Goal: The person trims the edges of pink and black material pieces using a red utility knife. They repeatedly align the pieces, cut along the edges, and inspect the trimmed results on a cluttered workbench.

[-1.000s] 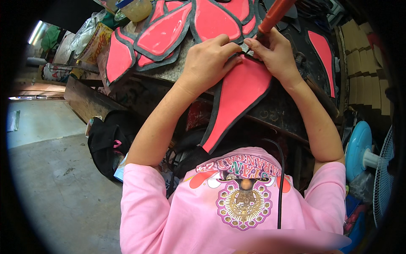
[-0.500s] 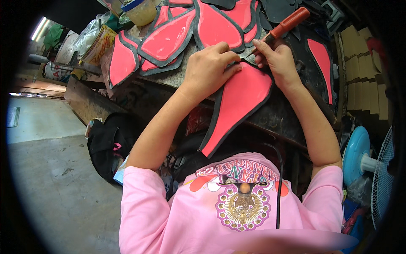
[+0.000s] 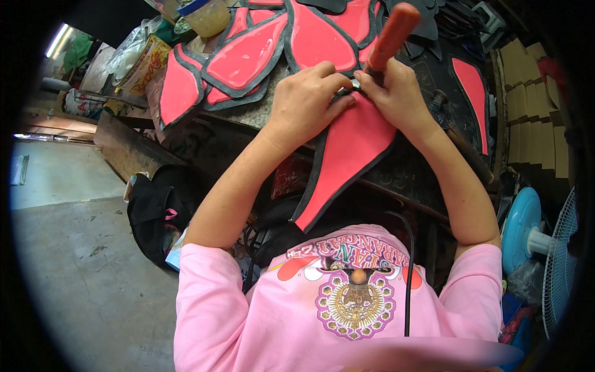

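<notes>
My left hand [image 3: 308,102] is closed on the upper left edge of a leaf-shaped pink piece with a black border [image 3: 354,146], its fingertips pinching near the top. The piece hangs over the table's front edge, its narrow point toward my body. In my right hand [image 3: 396,96] is a tool with a red handle [image 3: 393,36], which stands up steeply above the thumb. Its tip is hidden among my fingers at the piece's top edge, so its exact kind does not show. Both hands nearly meet there, and a small glint of metal shows between them.
Several similar pink pieces with black borders [image 3: 245,56] overlap on the table beyond my hands. Another slim pink piece [image 3: 471,99] lies at the right. A tub with a blue rim [image 3: 207,18] stands far left. A fan [image 3: 561,260] and a blue stool [image 3: 520,229] are at my right.
The red-handled tool has swung from a slant toward the upper right to nearly upright. My right hand has moved left, closer to my left hand, and covers the piece's upper right corner.
</notes>
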`<action>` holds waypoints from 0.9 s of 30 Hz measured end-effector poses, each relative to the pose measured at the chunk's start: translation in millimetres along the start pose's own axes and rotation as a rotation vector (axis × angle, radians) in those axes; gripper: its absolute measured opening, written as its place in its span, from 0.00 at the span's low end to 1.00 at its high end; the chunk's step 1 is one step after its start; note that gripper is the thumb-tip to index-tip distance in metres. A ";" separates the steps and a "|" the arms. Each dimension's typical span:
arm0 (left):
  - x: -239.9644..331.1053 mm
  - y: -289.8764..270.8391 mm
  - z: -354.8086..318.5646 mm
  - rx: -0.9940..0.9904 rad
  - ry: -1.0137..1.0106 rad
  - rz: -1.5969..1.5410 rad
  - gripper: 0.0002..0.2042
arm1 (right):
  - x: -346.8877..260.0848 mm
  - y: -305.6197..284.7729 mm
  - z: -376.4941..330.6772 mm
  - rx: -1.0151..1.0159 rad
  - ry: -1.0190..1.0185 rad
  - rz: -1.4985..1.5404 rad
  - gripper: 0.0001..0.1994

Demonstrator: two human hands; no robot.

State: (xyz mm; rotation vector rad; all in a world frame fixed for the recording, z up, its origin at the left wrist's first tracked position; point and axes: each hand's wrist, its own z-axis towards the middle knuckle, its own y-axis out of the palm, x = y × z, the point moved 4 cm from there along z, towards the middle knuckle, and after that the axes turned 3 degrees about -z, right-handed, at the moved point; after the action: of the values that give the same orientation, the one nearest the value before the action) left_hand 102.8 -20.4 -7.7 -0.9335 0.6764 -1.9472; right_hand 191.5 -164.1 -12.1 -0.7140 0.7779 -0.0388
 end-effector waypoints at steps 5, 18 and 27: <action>-0.9 -1.4 -1.7 0.009 -0.048 0.017 0.12 | 4.0 2.9 7.7 -0.002 0.113 0.133 0.11; 0.2 0.5 0.8 -0.026 0.035 -0.018 0.09 | 23.8 5.1 9.8 -0.069 0.363 0.502 0.10; 0.5 -0.2 3.0 -0.036 0.027 -0.032 0.08 | 25.5 2.7 9.0 -0.111 0.383 0.691 0.09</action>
State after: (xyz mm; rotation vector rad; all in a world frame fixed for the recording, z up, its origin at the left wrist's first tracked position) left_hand 105.0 -21.1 -5.7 -0.9471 0.7182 -1.9844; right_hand 215.2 -164.1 -25.3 -0.5147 1.3706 0.5090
